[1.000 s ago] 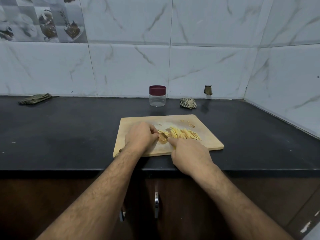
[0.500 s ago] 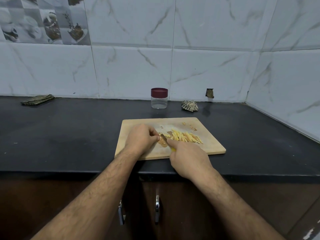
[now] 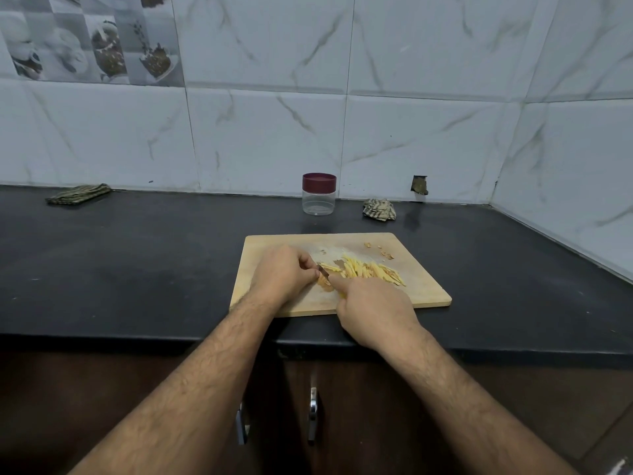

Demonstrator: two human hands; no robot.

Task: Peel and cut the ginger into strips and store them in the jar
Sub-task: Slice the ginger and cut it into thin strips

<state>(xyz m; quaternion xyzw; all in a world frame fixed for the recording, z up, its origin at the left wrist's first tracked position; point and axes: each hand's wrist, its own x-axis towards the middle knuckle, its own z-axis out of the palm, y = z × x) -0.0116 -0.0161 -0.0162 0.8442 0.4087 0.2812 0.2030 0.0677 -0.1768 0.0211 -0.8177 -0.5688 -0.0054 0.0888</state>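
One wooden cutting board point(image 3: 421, 289) is laid on the black counter point(image 3: 137, 269). At 12 o'clock of it a clear jar point(image 3: 319, 195) is closed with a maroon lid; no contents are seen inside, no writing is readable. Ginger strips point(image 3: 368, 270) are heaped mid-board. A ginger piece point(image 3: 323, 282) is pinched by the left hand point(image 3: 282, 274); the knife point(image 3: 323, 270) is gripped by the right hand point(image 3: 373, 311).

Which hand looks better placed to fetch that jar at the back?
Probably the left hand: it only steadies the ginger piece, and the jar stands behind it. The right hand grips the knife.
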